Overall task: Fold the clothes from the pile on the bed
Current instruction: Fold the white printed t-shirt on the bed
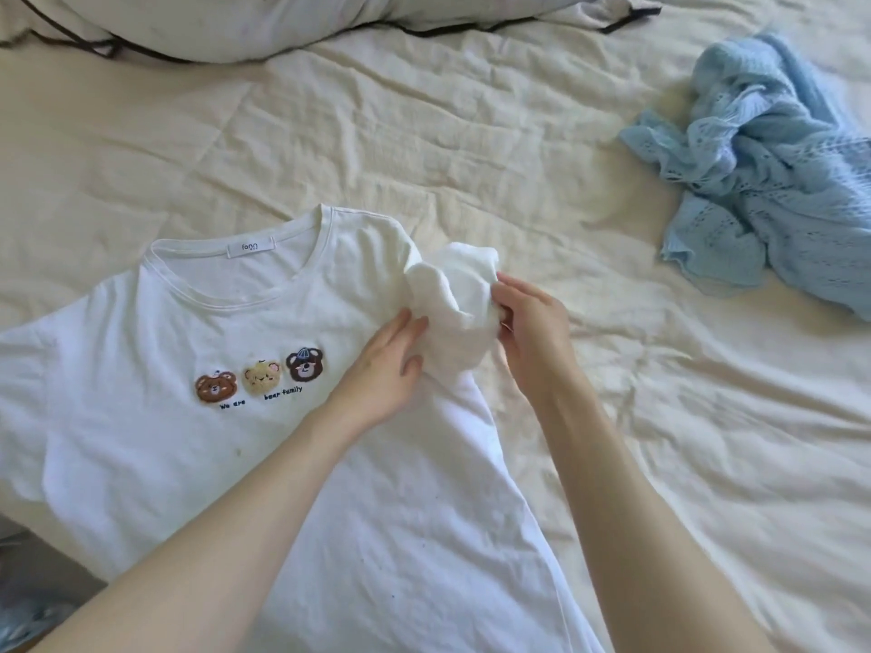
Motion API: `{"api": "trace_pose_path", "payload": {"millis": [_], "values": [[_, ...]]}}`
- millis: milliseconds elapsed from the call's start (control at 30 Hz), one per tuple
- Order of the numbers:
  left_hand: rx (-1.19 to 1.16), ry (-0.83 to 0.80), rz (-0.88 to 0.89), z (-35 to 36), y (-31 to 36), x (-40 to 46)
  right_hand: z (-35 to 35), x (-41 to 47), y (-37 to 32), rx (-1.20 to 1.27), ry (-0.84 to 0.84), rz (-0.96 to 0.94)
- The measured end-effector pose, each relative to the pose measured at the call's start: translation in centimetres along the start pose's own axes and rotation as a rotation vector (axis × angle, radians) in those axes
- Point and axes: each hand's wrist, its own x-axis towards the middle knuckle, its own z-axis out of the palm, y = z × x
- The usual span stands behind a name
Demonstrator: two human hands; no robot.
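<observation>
1. One bed fills the view, covered in a wrinkled cream sheet.
2. One white T-shirt lies spread face up on the bed, in the lower left and centre, its collar pointing to the far side. Inside the collar sits one white label.
3. One pillow in a pale cover with dark piping lies across the far edge of the bed, well apart from the T-shirt.
4. One light blue knitted garment lies crumpled at the right side of the bed, well apart from both hands and from the T-shirt.
5. Two bare forearms reach in from the bottom edge, and two hands meet at the T-shirt's one bunched sleeve, which lies on the shirt's right side as seen by the camera.
6. The left hand rests on the shirt just left of the sleeve, fingers fairly straight and their tips touching the bunched cloth; the thumb lies beside the fabric and no pinch can be made out.
7. The right hand is on the right of the sleeve, its fingers curled and pinching the sleeve's edge.
8. The sleeve stands raised in a crumpled lump between the two hands, while the rest of the shirt lies flat.
9. Three embroidered bear faces sit in a row on the shirt's chest, left of the left hand, with one line of small dark text under them.
</observation>
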Motion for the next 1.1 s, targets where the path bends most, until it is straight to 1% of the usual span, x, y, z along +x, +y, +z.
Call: {"api": "trace_pose_path", "payload": {"millis": [33, 67, 100, 167, 233, 267, 333, 400, 433, 500, 567, 600, 667, 700, 767, 833, 867, 900, 933, 1000, 1033, 1067, 1100], "values": [[0.014, -0.023, 0.006, 0.2, -0.4, -0.2, -0.4, -0.3, 0.4, -0.142, 0.061, -0.102], [0.029, -0.044, 0.019, 0.4, -0.7, -0.4, -0.8, -0.5, 0.8, -0.234, 0.099, -0.155], [0.040, -0.065, 0.027, 0.5, -1.1, -0.7, -1.0, -0.6, 1.2, -0.264, 0.100, -0.146], [0.043, -0.101, 0.021, 0.4, -1.5, -0.8, -1.3, 0.1, 1.6, -0.158, 0.015, 0.002], [0.028, -0.130, 0.012, 0.0, -1.8, -0.7, -1.6, 0.8, 1.3, 0.031, -0.079, 0.163], [0.016, -0.138, 0.004, -0.2, -1.8, -0.6, -1.7, 1.1, 1.1, 0.090, -0.121, 0.202], [-0.017, -0.145, -0.020, -0.5, -1.7, -0.3, -1.8, 1.3, 0.7, 0.084, -0.213, 0.229], [-0.068, -0.146, -0.052, -0.7, -1.5, -0.1, -1.9, 1.1, 0.0, -0.005, -0.240, 0.226], [-0.093, -0.141, -0.069, -0.8, -1.4, 0.0, -2.0, 0.9, -0.5, -0.056, -0.207, 0.186], [-0.139, -0.114, -0.094, -0.8, -1.1, 0.2, -2.2, 0.2, -1.8, -0.204, -0.037, 0.020], [-0.196, -0.051, -0.111, -0.7, -0.4, 0.4, -2.7, -0.8, -3.0, -0.333, 0.161, -0.234], [-0.225, -0.002, -0.129, -0.7, 0.1, 0.6, -2.8, -1.7, -3.5, -0.365, 0.224, -0.382], [-0.271, 0.111, -0.188, -0.9, 1.0, 1.2, -3.1, -3.5, -4.3, -0.419, 0.294, -0.655], [-0.265, 0.163, -0.211, -1.1, 1.4, 1.5, -3.6, -4.0, -4.6, -0.441, 0.325, -0.757], [-0.173, 0.239, -0.222, -1.6, 2.2, 2.0, -4.9, -4.5, -4.7, -0.478, 0.379, -0.879], [-0.076, 0.296, -0.177, -2.1, 3.0, 2.6, -5.9, -4.5, -4.2, -0.609, 0.363, -0.923], [-0.038, 0.313, -0.133, -2.3, 3.5, 2.8, -6.3, -4.4, -3.5, -0.687, 0.326, -0.890], [-0.006, 0.314, -0.080, -2.3, 4.0, 3.2, -6.8, -4.1, -2.4, -0.718, 0.309, -0.800], [0.027, 0.300, -0.024, -2.3, 4.6, 3.6, -7.3, -3.9, -1.4, -0.679, 0.329, -0.662], [0.115, 0.250, 0.087, -1.8, 5.7, 4.8, -8.2, -3.5, 0.4, -0.453, 0.393, -0.307], [0.163, 0.221, 0.141, -1.4, 6.4, 5.5, -8.5, -3.3, 1.0, -0.334, 0.382, -0.137], [0.206, 0.191, 0.193, -1.0, 7.1, 6.2, -8.7, -3.0, 1.7, -0.216, 0.357, -0.005], [0.238, 0.162, 0.235, -0.4, 7.8, 7.0, -8.8, -2.7, 2.3, -0.088, 0.329, 0.085]]}}
